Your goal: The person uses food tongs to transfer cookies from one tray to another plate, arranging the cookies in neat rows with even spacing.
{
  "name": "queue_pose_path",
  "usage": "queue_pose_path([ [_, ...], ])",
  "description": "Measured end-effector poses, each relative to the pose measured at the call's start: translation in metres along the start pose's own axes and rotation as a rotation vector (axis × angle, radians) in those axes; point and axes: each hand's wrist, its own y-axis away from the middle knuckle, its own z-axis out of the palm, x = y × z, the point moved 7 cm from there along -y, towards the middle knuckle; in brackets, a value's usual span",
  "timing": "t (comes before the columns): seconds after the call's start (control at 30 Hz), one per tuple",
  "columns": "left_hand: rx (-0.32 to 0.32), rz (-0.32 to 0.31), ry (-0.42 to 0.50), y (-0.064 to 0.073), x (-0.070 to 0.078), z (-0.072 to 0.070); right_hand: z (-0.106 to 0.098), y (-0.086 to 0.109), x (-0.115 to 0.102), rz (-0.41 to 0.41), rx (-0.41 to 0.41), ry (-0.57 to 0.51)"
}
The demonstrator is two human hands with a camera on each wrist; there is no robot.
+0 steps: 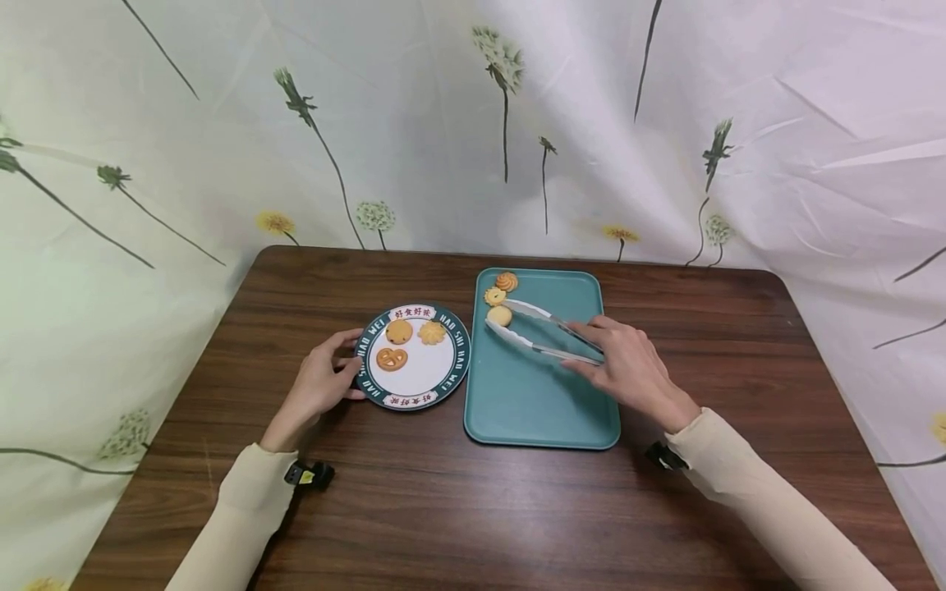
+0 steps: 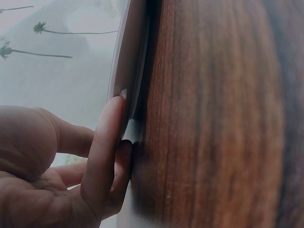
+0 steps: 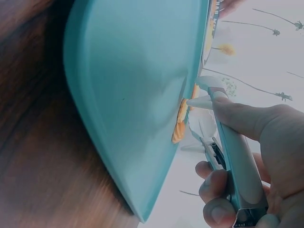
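At the left edge of the round plate point(image 1: 456, 379), my left hand point(image 1: 321, 379) holds the rim with its fingertips and thumb; in the left wrist view a fingertip point(image 2: 114, 111) touches the rim's outer side. On the plate lie a pretzel-shaped cookie point(image 1: 392, 359), a round cookie point(image 1: 399, 332) and a flower-shaped cookie point(image 1: 432, 332). My right hand point(image 1: 628, 361) grips metal tongs point(image 1: 543, 351) above the teal tray point(image 1: 539, 402). The tongs' spread tips stand on either side of a round pale cookie point(image 1: 499, 317); contact cannot be told.
Behind that cookie, a scalloped cookie point(image 1: 494, 296) and a swirled cookie point(image 1: 506, 281) lie by the tray's far left corner. Tray and plate sit side by side on a brown wooden table point(image 1: 443, 509). A flower-printed cloth point(image 1: 443, 123) hangs behind the table.
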Motion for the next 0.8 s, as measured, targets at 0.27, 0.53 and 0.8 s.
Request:
queue_pose_path([
  [0.27,0.004,0.004,-0.006,-0.001,0.002,0.000,0.001,-0.001,-0.010,-0.012,-0.009,-0.011],
  [0.53,0.006,0.005,-0.004,-0.001,0.001,-0.001,0.003,-0.004,-0.021,-0.032,-0.017,-0.010],
  [0.8,0.003,0.009,-0.003,0.002,0.004,0.000,0.008,-0.004,-0.034,-0.053,-0.032,-0.002],
])
